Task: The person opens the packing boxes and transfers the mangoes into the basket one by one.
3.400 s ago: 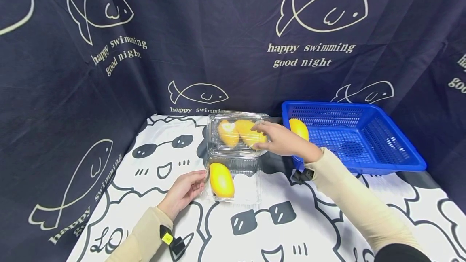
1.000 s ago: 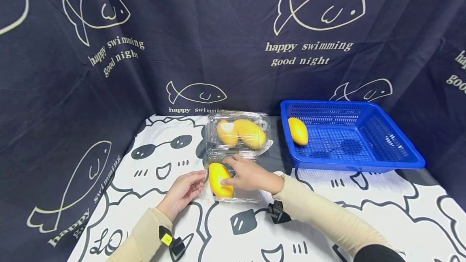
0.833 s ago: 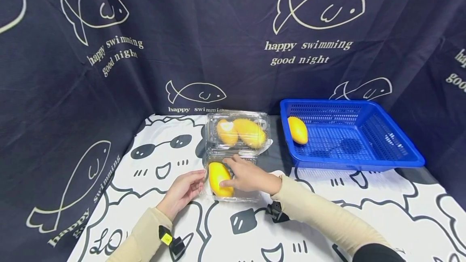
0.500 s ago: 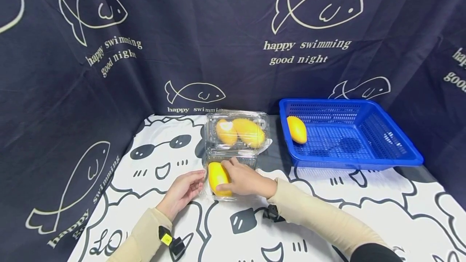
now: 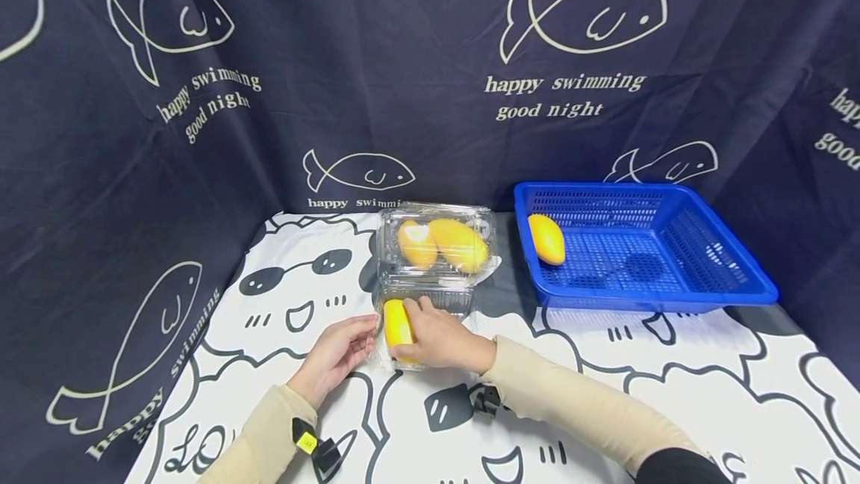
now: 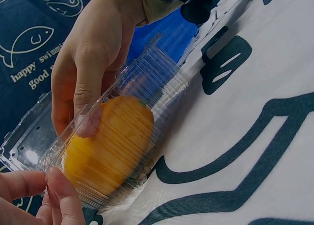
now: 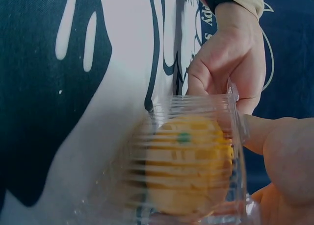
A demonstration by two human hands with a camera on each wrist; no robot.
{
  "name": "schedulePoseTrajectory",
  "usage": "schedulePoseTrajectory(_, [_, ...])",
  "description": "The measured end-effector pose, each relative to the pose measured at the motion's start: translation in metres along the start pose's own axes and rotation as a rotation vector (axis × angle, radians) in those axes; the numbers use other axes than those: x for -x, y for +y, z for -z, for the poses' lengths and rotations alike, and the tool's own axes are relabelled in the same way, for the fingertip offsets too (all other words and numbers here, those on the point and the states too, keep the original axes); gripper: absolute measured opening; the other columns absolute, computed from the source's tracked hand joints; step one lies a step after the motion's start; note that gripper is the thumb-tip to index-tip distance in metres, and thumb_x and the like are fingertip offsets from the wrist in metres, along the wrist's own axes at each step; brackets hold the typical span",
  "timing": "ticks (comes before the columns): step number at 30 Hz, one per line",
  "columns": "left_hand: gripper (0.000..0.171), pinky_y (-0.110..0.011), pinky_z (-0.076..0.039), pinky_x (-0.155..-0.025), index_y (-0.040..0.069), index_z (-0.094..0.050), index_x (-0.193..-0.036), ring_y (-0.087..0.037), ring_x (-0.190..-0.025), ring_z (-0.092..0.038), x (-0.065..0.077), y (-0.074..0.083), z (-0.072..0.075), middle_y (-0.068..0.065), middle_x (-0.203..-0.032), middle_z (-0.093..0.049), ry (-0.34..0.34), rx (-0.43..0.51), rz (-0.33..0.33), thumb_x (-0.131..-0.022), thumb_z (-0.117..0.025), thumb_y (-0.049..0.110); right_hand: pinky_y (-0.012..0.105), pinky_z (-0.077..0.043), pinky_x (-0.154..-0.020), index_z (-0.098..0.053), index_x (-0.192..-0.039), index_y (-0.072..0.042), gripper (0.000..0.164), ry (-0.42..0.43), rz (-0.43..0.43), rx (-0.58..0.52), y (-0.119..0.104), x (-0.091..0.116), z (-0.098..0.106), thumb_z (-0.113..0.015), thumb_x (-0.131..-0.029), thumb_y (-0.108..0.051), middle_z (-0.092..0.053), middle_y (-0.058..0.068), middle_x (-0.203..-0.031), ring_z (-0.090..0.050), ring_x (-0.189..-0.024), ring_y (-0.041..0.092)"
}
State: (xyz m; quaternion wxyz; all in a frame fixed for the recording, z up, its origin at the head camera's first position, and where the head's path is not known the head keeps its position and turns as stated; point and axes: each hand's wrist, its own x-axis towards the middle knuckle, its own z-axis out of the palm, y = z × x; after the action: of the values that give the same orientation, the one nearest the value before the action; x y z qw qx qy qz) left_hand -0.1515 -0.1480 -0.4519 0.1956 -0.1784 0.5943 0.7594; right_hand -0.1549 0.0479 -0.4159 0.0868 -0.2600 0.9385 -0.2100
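Smooth mango gripped by right fingers
Pointed longways at worktop's near edge, ribbed plastic box pinched by left fingers

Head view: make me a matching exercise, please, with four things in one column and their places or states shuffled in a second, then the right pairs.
Column one
1. Blue basket
2. Left hand
3. Right hand
4. Two side-by-side yellow fruits

Column two
A. Gripping the nearest fruit
B. Left of the basket, directly beyond the nearest fruit
C. Toward the person's right, with one fruit inside
D. Pinching the edge of the clear container

Right pairs: 1-C, 2-D, 3-A, 4-B.
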Motion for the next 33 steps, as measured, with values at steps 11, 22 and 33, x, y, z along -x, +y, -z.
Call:
schedulePoseTrajectory(11, [0.041,-0.014,-0.054,-0.070,-0.004,-0.051,-0.132,-0.005,-0.074,-0.057,-0.0003,0.0005,-0.0005,0.002,-0.088,-0.063,0.000,0.001,0.009,-0.094,-0.058,0.009,0.026,-0.043,-0.058,-0.047,-0.130,-0.003,0.067,0.009,-0.021,0.009,-0.0028,0.0001,0.0005,-0.076,-0.079,-0.036,-0.049,0.007,-0.092,-0.049,-0.072,0.016])
schedulePoseTrajectory(22, [0.042,-0.014,-0.055,-0.071,-0.002,-0.052,-0.132,-0.004,-0.076,-0.057,0.0001,0.0020,-0.0004,0.002,-0.091,-0.064,0.023,-0.016,0.014,-0.093,-0.061,0.012,0.036,-0.050,-0.070,-0.045,-0.137,-0.010,0.075,-0.038,-0.054,0.096,-0.0024,-0.0012,0.0080,-0.078,-0.075,-0.036,-0.056,0.008,-0.105,-0.054,-0.086,0.019])
schedulePoseTrajectory(33, [0.041,-0.014,-0.055,-0.070,-0.003,-0.052,-0.132,-0.004,-0.074,-0.056,0.0005,0.0012,-0.0003,0.002,-0.090,-0.064,0.017,-0.002,0.011,-0.094,-0.060,0.011,0.033,-0.048,-0.060,-0.051,-0.120,-0.012,0.060,0.001,-0.041,0.172,-0.0036,-0.0055,0.0059,-0.079,-0.074,-0.038,-0.053,0.003,-0.090,-0.052,-0.077,0.018])
